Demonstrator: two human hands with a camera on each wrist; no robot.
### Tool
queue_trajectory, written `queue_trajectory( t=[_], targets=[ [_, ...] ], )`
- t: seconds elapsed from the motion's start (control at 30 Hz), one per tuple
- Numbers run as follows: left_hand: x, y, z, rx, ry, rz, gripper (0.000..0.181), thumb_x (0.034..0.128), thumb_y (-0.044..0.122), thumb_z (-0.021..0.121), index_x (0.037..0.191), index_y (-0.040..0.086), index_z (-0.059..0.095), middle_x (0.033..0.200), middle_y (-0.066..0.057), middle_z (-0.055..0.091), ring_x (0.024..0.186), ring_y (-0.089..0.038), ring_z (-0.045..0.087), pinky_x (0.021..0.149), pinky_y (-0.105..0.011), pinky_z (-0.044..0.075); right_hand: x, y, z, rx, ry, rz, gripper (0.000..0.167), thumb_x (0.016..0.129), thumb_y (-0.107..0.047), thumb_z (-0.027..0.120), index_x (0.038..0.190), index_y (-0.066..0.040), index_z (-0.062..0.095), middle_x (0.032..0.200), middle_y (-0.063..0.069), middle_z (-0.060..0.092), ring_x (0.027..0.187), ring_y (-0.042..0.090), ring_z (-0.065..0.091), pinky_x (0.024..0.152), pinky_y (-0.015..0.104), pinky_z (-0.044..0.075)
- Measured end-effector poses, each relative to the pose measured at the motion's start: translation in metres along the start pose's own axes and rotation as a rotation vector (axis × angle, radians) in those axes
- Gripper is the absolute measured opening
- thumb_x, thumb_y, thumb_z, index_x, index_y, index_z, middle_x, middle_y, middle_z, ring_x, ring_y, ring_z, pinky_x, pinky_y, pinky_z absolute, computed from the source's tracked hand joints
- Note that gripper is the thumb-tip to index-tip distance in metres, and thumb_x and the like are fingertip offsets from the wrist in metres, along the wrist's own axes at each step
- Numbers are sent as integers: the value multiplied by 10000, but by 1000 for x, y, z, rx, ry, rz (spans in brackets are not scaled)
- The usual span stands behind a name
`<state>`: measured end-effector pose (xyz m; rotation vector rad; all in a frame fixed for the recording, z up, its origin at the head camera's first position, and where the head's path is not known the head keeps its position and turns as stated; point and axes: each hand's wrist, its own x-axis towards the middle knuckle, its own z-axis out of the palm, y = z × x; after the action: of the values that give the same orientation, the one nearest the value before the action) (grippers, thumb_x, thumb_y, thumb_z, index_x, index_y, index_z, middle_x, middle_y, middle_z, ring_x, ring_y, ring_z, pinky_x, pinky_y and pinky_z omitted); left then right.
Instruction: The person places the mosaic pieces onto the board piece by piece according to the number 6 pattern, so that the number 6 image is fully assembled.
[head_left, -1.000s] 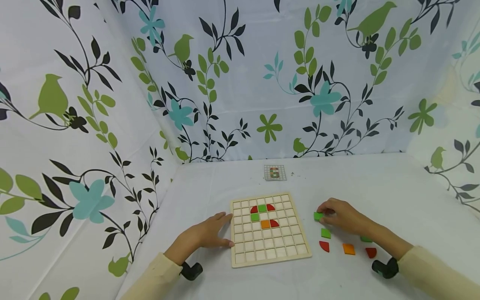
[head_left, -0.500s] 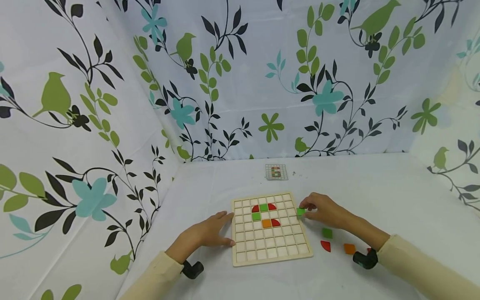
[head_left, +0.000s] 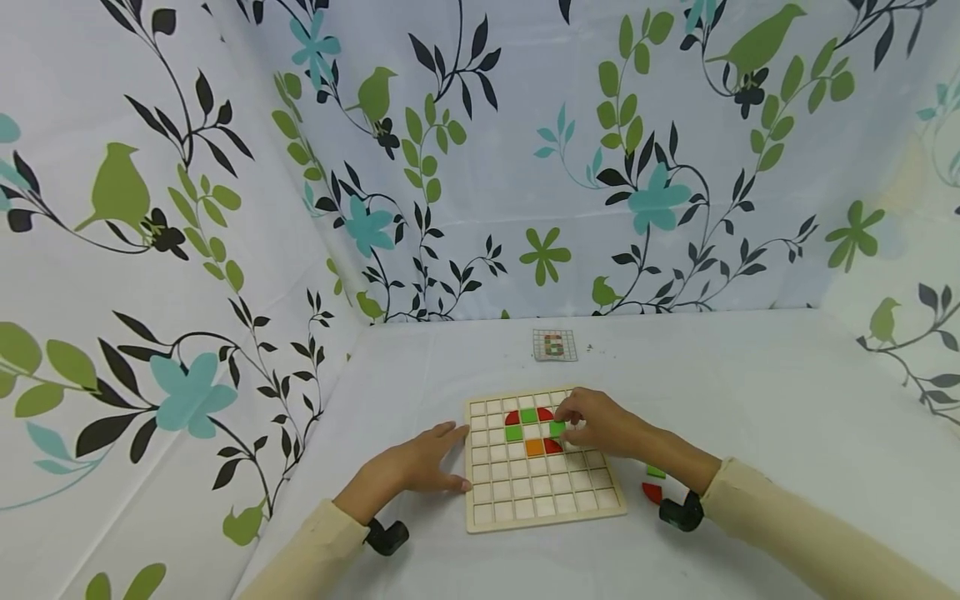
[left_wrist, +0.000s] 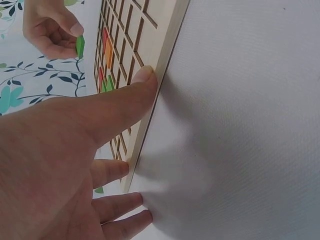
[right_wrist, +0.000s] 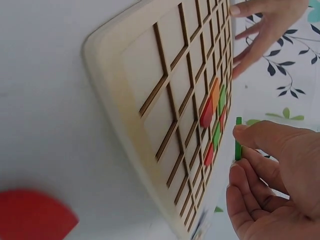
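Note:
A square wooden grid board [head_left: 525, 508] lies on the white table. Set in its upper cells are green squares [head_left: 528, 415], red quarter-circle tiles [head_left: 512, 418] and an orange square [head_left: 535, 447]. Between thumb and fingertips my right hand [head_left: 603, 423] pinches a green square tile [right_wrist: 238, 139], held just above the board's cells in the right wrist view. My left hand [head_left: 420, 461] rests at the board's left edge, thumb and fingers spread; in the left wrist view its thumb [left_wrist: 142, 77] touches the wooden rim.
Right of the board lie a loose green tile [head_left: 656, 472] and a red quarter-circle tile [head_left: 652, 492], partly behind my right forearm. A small printed grid card [head_left: 554, 345] lies beyond the board. A patterned curtain [head_left: 480, 167] hangs behind the table.
My right hand has picked up the green tile from the table at right and carried it left, over the board. My left hand has stayed at the board's edge.

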<state>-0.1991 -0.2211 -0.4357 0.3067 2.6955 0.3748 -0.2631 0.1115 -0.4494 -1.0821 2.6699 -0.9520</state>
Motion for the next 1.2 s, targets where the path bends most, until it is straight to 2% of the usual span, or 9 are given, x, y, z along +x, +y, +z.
queue_trajectory(
  t=[0.2, 0.37, 0.7, 1.03, 1.2],
  targets=[
    [0, 1, 1, 8, 2, -13, 964, 878, 520, 840, 1653, 187, 373, 1715, -144, 313, 1572, -371, 331, 1230, -585, 365, 12, -13, 11, 20, -14, -16, 177, 947, -97, 785, 1114, -50, 753, 1042, 16, 662, 959, 173, 616, 858, 290, 577],
    [1, 0, 1, 18, 0, -19, 971, 872, 530, 841, 1655, 200, 371, 1717, -133, 315, 1574, -362, 330, 1233, -580, 364, 18, -20, 17, 38, -40, -19, 161, 941, -97, 797, 1090, -54, 755, 1023, 29, 646, 948, 164, 604, 845, 272, 564],
    [-1, 0, -1, 15, -6, -6, 965, 879, 531, 834, 1656, 197, 369, 1716, -141, 312, 1575, -370, 326, 1229, -586, 364, 25, -32, 30, 1, -91, -63, 157, 934, -89, 809, 1064, -13, 765, 1010, 61, 648, 927, 190, 636, 812, 268, 577],
    [1, 0, 1, 25, 2, -15, 973, 870, 536, 841, 1655, 204, 371, 1714, -129, 322, 1576, -359, 328, 1228, -581, 370, 33, -38, 40, -70, -108, -42, 153, 913, -63, 818, 1052, -13, 778, 982, 39, 635, 879, 143, 583, 784, 253, 559],
    [2, -1, 2, 23, 4, -16, 971, 868, 539, 841, 1654, 211, 374, 1715, -123, 322, 1575, -355, 332, 1225, -581, 376, 36, -42, 43, -95, -124, -7, 159, 903, -42, 822, 1054, -11, 783, 997, 36, 631, 875, 130, 578, 778, 248, 561]
  ],
)
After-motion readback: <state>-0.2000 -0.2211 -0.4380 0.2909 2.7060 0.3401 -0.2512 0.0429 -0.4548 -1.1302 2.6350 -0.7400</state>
